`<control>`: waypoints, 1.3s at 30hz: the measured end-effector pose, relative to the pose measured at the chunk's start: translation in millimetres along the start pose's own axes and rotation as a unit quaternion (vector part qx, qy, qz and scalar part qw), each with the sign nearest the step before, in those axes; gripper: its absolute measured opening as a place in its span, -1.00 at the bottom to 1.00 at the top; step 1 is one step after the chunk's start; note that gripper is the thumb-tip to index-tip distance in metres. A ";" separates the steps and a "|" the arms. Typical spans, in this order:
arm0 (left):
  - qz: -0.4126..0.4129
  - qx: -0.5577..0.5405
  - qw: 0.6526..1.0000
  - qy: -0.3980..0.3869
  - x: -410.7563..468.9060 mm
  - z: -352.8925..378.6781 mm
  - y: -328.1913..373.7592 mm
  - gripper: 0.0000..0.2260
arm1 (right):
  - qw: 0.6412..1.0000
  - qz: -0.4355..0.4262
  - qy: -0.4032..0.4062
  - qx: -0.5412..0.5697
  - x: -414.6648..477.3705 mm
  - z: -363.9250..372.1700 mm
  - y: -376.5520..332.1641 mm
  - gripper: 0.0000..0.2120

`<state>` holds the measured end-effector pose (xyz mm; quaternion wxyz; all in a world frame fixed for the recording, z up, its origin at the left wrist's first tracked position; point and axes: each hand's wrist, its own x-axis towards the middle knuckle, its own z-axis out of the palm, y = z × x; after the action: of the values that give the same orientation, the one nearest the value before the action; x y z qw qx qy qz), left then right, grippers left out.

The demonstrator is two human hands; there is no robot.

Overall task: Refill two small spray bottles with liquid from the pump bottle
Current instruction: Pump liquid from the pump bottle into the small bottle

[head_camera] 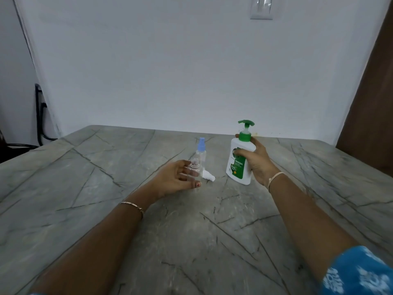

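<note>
A white pump bottle with a green pump head and green label stands tilted on the grey table. My right hand grips its body from the right. My left hand holds a small clear spray bottle with its neck uncapped, thumb in front and fingers behind. Its white spray cap lies on the table just to the right of it. A second small clear spray bottle with a blue cap stands upright right behind the first.
The grey marbled table meets a white wall at the back. A brown panel rises at the right. Dark cables hang at the far left beyond the table's edge.
</note>
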<state>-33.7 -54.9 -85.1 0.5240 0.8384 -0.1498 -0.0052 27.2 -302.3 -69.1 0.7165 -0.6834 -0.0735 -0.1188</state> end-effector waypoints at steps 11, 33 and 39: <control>-0.001 0.002 1.000 -0.016 -3.2 5.4 5.5 -0.42 | 0.997 -0.048 -0.024 -0.059 -20.7 0.6 -3.4 -0.53; 0.030 -0.023 0.999 0.022 -7.2 -1.3 9.8 -0.43 | 0.828 -0.234 -0.266 -0.434 -68.2 17.3 -44.2 -0.08; 0.026 -0.012 0.999 0.015 -4.9 -0.2 6.3 -0.38 | 0.810 -0.230 -0.292 -0.454 -64.7 19.3 -43.2 -0.19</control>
<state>-39.8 -56.0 -80.2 0.5359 0.8281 -0.1633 0.0192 -45.6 -280.2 -43.8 0.2215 -0.8963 -0.3722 -0.0949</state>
